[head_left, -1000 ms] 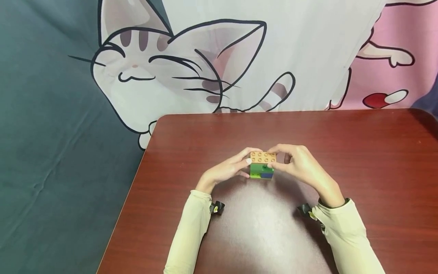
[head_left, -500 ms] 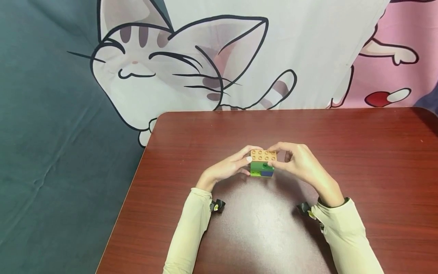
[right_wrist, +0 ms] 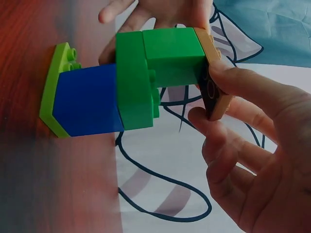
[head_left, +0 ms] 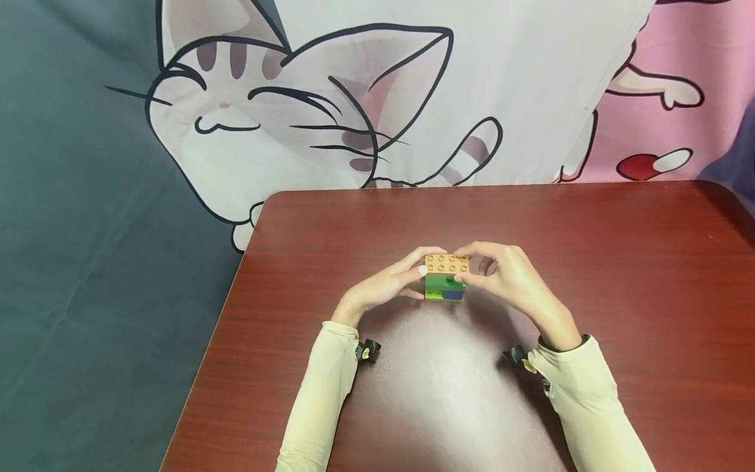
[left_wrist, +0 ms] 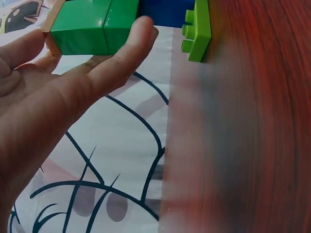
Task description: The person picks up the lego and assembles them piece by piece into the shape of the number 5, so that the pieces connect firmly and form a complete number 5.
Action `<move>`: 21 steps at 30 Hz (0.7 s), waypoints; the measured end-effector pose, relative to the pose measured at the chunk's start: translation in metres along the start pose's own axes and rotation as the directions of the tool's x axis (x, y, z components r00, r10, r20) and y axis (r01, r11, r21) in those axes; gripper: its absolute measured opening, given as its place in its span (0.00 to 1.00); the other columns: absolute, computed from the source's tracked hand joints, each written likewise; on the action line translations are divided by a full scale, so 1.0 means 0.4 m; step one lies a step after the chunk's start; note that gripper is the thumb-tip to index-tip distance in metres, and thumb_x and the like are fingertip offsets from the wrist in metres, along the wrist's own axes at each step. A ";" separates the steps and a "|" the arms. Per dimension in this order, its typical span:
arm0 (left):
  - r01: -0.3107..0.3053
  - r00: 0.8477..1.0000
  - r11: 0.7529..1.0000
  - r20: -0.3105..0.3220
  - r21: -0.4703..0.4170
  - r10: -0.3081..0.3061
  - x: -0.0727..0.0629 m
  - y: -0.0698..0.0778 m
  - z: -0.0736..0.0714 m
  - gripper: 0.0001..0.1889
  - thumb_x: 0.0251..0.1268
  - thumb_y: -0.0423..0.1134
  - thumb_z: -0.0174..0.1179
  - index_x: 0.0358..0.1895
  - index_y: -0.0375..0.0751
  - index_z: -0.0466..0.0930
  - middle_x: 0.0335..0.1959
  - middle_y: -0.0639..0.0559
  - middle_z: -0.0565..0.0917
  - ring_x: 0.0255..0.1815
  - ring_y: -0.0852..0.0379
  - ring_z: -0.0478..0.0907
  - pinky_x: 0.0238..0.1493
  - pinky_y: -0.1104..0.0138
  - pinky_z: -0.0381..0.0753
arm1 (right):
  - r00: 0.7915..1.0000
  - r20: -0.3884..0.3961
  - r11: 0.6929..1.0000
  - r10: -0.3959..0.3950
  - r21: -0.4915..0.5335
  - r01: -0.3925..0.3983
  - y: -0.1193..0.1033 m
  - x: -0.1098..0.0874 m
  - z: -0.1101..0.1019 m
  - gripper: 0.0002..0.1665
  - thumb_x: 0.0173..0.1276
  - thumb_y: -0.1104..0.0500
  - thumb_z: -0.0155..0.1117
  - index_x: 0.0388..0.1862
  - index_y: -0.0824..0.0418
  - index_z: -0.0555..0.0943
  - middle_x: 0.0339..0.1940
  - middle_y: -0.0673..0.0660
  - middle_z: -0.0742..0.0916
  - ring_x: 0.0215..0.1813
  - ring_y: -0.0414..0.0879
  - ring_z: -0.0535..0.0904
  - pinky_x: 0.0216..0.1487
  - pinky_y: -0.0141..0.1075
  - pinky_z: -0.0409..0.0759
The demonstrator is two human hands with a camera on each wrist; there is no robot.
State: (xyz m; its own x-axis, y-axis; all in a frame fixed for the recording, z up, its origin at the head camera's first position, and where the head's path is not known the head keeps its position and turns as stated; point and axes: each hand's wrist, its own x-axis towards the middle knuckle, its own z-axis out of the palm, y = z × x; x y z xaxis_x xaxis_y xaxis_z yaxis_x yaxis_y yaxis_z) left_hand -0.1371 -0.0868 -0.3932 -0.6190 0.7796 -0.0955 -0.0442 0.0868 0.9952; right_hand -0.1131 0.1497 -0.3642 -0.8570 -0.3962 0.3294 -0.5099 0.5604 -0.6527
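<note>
A small stack of toy building bricks stands on the table between both hands. At its bottom is a lime green base plate (right_wrist: 50,97) bearing a blue brick (right_wrist: 87,99) on its right part. Above these, a long green brick (right_wrist: 132,97) carries a shorter green brick (right_wrist: 175,51) on the left. An orange plate (head_left: 447,263) tops the stack, its right end overhanging. My left hand (head_left: 380,286) holds the plate's left end between thumb and finger, another finger alongside the green bricks. My right hand (head_left: 501,265) pinches the overhanging end.
The brown wooden table (head_left: 330,229) has its left edge and back edge in view. Behind it hangs a cloth (head_left: 531,78) with a cartoon cat. Small dark wrist cameras (head_left: 368,351) sit at both cuffs.
The head view has shifted slightly, so everything appears a little higher and, lately, further left. Both hands keep their hold on the orange plate, with no clear movement against the stack.
</note>
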 end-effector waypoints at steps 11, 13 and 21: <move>-0.055 0.988 0.988 -0.149 -0.146 0.033 0.001 0.006 -0.002 0.29 0.70 0.29 0.40 0.73 0.47 0.48 0.68 0.42 0.59 0.64 0.47 0.64 0.62 0.48 0.60 | 0.999 -0.015 0.999 -0.035 -0.020 0.035 -0.004 -0.010 0.013 0.25 0.52 0.57 0.74 0.51 0.59 0.80 0.31 0.50 0.82 0.27 0.39 0.77 0.28 0.36 0.77; -0.106 0.974 0.990 -0.212 -0.094 0.084 0.001 0.011 -0.002 0.31 0.67 0.27 0.41 0.72 0.46 0.49 0.68 0.43 0.59 0.66 0.50 0.61 0.62 0.48 0.59 | 0.999 -0.026 0.998 -0.035 -0.044 0.034 -0.007 -0.018 0.009 0.31 0.51 0.55 0.75 0.55 0.59 0.77 0.36 0.52 0.82 0.30 0.41 0.78 0.29 0.37 0.78; -0.103 0.914 0.826 -0.275 0.554 0.298 -0.051 -0.001 0.002 0.43 0.53 0.22 0.49 0.72 0.58 0.51 0.71 0.58 0.54 0.71 0.59 0.48 0.60 0.53 0.63 | 0.964 -0.065 0.961 -0.257 -0.125 0.248 0.016 -0.073 0.044 0.46 0.52 0.54 0.70 0.64 0.72 0.59 0.56 0.68 0.72 0.53 0.57 0.72 0.53 0.46 0.70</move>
State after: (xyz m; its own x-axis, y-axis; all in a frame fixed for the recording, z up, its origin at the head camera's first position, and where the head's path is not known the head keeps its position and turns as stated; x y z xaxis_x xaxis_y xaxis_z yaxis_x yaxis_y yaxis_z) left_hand -0.1238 -0.1022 -0.3916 -0.7948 0.5675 0.2149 0.4617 0.3356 0.8211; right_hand -0.0900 0.1521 -0.3900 -0.7001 -0.4789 0.5296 -0.7114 0.5314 -0.4599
